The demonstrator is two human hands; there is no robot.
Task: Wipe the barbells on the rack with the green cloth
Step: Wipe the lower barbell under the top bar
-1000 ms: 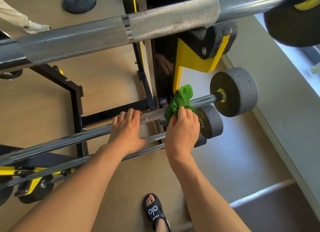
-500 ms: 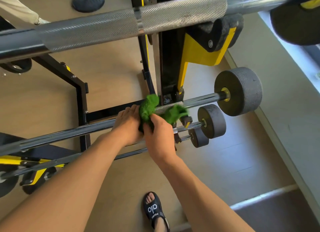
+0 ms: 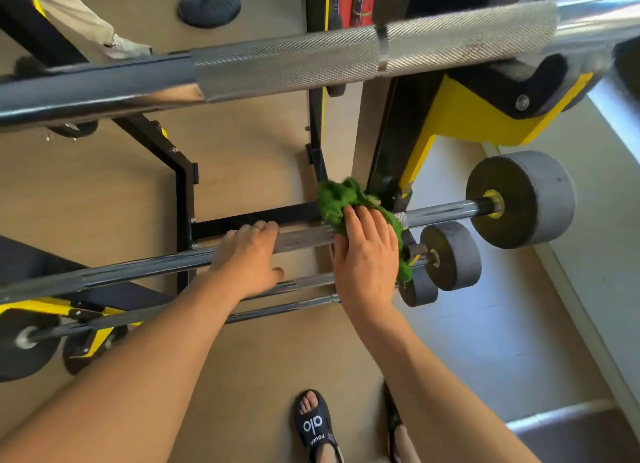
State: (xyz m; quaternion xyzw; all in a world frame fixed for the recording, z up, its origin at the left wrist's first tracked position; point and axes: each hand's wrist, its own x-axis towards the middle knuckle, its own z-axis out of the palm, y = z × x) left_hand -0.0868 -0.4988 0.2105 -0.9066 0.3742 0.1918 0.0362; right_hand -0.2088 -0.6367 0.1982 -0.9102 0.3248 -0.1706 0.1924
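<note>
Right hand clenches green cloth around the second barbell, axis 8-to-2 o'clock, unwiped shaft toward 8; left hand rests over the bar there, grip unclear.

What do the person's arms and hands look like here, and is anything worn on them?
Both forearms are bare, with no sleeves, gloves or watch in view. The left hand wears a thin ring on one finger. The right hand shows no jewellery.
</note>
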